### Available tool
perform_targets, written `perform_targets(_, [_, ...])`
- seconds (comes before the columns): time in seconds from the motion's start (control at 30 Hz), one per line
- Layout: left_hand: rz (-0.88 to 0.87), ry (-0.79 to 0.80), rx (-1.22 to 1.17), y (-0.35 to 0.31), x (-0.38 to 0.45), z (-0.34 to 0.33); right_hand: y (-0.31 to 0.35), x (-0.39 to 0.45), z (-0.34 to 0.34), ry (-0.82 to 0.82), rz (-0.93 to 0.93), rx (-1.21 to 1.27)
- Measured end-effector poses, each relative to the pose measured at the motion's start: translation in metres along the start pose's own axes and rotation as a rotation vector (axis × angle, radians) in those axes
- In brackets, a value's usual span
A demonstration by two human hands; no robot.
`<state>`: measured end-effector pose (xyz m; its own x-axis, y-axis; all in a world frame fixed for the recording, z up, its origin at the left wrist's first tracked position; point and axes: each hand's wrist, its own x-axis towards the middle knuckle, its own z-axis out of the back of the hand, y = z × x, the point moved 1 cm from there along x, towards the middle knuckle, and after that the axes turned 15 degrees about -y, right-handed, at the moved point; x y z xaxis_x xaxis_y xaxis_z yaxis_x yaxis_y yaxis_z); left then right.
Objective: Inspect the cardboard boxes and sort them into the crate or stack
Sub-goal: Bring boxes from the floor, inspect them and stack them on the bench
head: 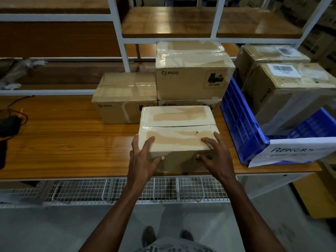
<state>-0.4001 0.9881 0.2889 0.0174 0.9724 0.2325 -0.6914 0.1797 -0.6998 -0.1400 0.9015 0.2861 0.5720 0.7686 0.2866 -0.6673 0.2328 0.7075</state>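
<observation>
A taped cardboard box [177, 124] sits near the front edge of the wooden table [63, 142]. My left hand [143, 157] grips its near left corner, fingers on top and thumb on the front face. My right hand [213, 153] grips the near right corner the same way. Behind it stands a stack of PICO boxes: one on top [194, 73], one under it [189, 103], and a single box [125, 97] to the left. A blue crate [241, 124] at the right holds two cardboard boxes [287, 91].
A white paper label [294, 151] hangs on the crate's front. A black device with cables [10, 124] lies at the table's left. White-framed wooden shelves [181, 22] rise behind the boxes. A wire mesh rack [109, 190] runs under the table edge.
</observation>
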Motion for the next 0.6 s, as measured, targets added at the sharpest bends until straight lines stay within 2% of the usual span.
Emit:
perform_targets(0.27, [-0.102, -0.142, -0.013, -0.049, 0.044, 0.034, 0.051, 0.047, 0.038, -0.149, 0.040, -0.011])
perform_targets(0.4, [-0.124, -0.179, -0.010, -0.064, 0.064, 0.040, 0.066, 0.072, 0.043, -0.147, 0.020, -0.002])
perform_targets(0.6, [-0.122, -0.153, 0.031, -0.071, 0.092, 0.036, 0.079, 0.100, 0.036, -0.121, 0.030, -0.068])
